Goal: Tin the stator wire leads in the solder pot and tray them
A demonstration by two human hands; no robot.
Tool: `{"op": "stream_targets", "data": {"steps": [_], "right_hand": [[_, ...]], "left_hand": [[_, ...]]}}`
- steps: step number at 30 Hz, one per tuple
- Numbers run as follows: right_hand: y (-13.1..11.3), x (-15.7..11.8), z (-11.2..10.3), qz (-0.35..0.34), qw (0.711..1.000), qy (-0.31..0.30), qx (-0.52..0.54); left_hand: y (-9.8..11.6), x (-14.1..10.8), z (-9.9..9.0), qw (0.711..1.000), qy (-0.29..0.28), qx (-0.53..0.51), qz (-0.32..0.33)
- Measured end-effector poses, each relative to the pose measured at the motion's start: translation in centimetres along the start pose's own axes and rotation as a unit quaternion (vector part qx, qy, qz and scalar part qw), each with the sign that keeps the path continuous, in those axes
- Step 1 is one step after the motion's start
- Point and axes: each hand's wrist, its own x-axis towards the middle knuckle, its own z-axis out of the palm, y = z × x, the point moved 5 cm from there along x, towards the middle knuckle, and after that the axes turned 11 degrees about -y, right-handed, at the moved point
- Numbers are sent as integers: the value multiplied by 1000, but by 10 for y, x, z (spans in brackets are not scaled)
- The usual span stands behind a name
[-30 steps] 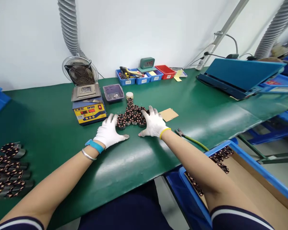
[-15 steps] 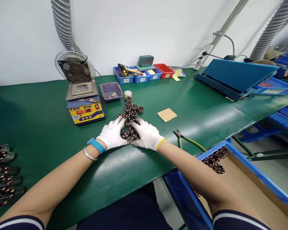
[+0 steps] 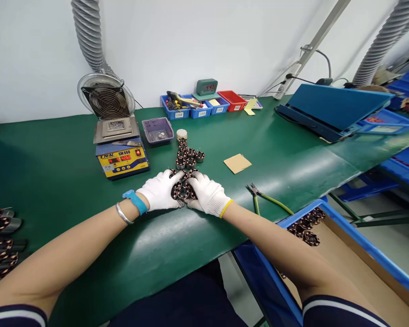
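Several black ring-shaped motor stators with copper windings (image 3: 183, 192) stand bunched on the green table between my two white-gloved hands. My left hand (image 3: 162, 190) curves round the left side of this bunch, and my right hand (image 3: 206, 193) curves round its right side. Both hands press inward on it, with the fingers hiding some of the stators. Just beyond my fingertips, a second group of stators (image 3: 190, 156) stands apart from the held bunch. A small white-topped container (image 3: 182, 134) is at the far end of that group.
A yellow-and-blue solder pot (image 3: 122, 159) and a purple tray (image 3: 157, 131) stand at the back left. Cardboard (image 3: 237, 163) and green-handled cutters (image 3: 255, 193) lie to the right. A blue bin (image 3: 356, 236) at lower right holds stators. More stators (image 3: 2, 245) line the left edge.
Both hands have squeezed the near stators into a tighter bunch and drawn them slightly toward me. A gap now shows between that bunch and the group behind it.
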Motion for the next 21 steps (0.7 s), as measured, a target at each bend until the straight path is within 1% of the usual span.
{"op": "stream_targets", "data": {"steps": [6,10,12,17,21], "right_hand": [[-4,5,-2,30,999,-14,-9],[-6,9,-3,23,999,-35,-2],[-5,10,-4,20,999,-42,3],[-2,13,-5,2,999,-45,2],[-3,8,-7,-9,1000,-23,10]], "left_hand": [[2,10,-10,999,-43,12,17],[4,14,-11,998,-60,22,19],[4,16,-11,998,-58,18,14],[3,17,-8,999,-32,2,1],[7,13,-7,1000,-21,-2,8]]}}
